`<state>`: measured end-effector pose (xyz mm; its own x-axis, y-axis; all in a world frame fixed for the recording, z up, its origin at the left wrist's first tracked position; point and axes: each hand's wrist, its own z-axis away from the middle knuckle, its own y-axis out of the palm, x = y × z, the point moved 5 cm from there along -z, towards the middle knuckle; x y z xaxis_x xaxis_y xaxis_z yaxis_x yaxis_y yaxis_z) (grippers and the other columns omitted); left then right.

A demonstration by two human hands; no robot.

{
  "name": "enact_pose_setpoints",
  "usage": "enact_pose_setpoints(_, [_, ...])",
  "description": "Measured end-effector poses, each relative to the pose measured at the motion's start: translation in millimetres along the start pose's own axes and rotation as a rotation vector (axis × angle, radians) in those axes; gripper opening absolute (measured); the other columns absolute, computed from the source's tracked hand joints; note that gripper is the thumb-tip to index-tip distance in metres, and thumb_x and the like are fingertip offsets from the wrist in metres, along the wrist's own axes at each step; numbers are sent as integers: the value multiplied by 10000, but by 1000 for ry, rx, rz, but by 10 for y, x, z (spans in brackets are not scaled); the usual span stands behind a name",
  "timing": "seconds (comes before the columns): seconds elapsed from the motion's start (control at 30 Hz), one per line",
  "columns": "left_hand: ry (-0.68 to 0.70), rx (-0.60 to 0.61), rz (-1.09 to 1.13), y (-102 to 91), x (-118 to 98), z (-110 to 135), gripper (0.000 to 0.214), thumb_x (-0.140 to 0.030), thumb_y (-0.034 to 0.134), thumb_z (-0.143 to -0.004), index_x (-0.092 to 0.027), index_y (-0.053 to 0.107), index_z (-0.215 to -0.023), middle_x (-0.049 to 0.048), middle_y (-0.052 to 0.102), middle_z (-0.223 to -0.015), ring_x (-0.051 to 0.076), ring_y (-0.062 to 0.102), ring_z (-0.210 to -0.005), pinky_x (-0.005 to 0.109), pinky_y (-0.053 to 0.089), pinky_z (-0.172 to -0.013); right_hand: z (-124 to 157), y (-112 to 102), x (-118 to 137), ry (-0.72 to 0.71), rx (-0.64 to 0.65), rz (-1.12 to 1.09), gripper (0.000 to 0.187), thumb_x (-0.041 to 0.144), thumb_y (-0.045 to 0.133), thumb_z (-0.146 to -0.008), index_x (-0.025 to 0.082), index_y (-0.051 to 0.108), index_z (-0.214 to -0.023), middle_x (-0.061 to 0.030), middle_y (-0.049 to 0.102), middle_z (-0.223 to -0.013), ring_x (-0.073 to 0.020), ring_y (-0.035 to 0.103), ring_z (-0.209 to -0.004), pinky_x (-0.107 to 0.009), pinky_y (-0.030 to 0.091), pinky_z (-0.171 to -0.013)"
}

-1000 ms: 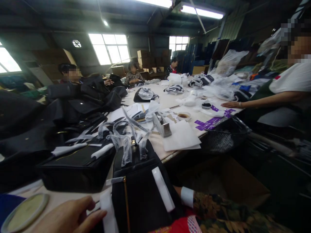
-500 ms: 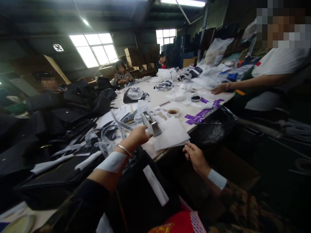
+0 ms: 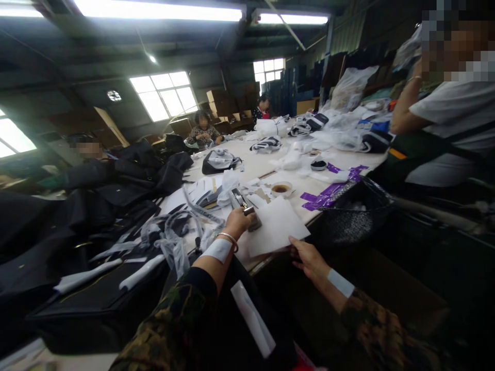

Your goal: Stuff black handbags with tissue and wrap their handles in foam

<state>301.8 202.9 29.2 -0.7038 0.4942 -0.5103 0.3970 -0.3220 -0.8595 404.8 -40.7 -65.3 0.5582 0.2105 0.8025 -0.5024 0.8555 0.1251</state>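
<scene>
My left hand [image 3: 237, 222] is curled around the near end of a grey tape dispenser [image 3: 244, 204] on the long table [image 3: 266, 167]. My right hand [image 3: 307, 256] pinches the near edge of a stack of white sheets [image 3: 275, 225] lying beside the dispenser. Both wrists carry white tape strips, and the left wears a bangle. A black handbag [image 3: 247, 314] with a white strip stuck on it stands close in front of me, under my left arm.
Black bags [image 3: 96, 288] and clear plastic strips [image 3: 174, 237] crowd the left side. A small cup [image 3: 281, 188], purple strips [image 3: 328, 190] and a black mesh basket [image 3: 356, 206] lie to the right. A person in a white shirt [image 3: 448, 123] stands at right; others sit farther back.
My left hand rose from the table's near edge and took hold of the tape dispenser. My right hand came up to the white sheets. The person at right lifted an arm off the table.
</scene>
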Motion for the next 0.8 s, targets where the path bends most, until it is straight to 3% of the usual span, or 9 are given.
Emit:
enact_pose_setpoints(0.2, [60,-17,-49,-35,-8,-75,324,-449,699,-852,-157,781,-966,115,762,-899,225,695,-837,272,467,-706,55,-45,-2,23,0,22,177,363,650,-855,200,680,-791,-76,690,-1016,-233,583,-953,-345,461,-712])
enact_pose_setpoints(0.37, [96,-28,-92,-77,-56,-71,337,-441,698,-855,-126,790,-933,141,757,-925,232,692,-857,275,473,-745,31,17,25,39,26,-27,238,447,713,-830,253,672,-963,-74,662,-1206,-261,615,-956,-377,527,-690])
enact_pose_setpoints(0.63, [102,-29,-155,-190,-99,-98,317,-422,734,-818,-132,793,-933,149,754,-1030,249,688,-945,278,494,-803,-57,-69,120,-30,48,-181,46,212,633,-879,172,633,-856,-67,698,-784,-189,670,-653,-263,475,-507])
enact_pose_setpoints(0.8, [105,-34,-163,-309,-94,-164,320,-441,702,-844,-151,794,-941,132,759,-1011,245,689,-956,278,503,-828,-131,-74,192,-126,122,-458,85,157,589,-839,235,600,-872,-6,710,-757,-198,694,-726,-339,596,-655])
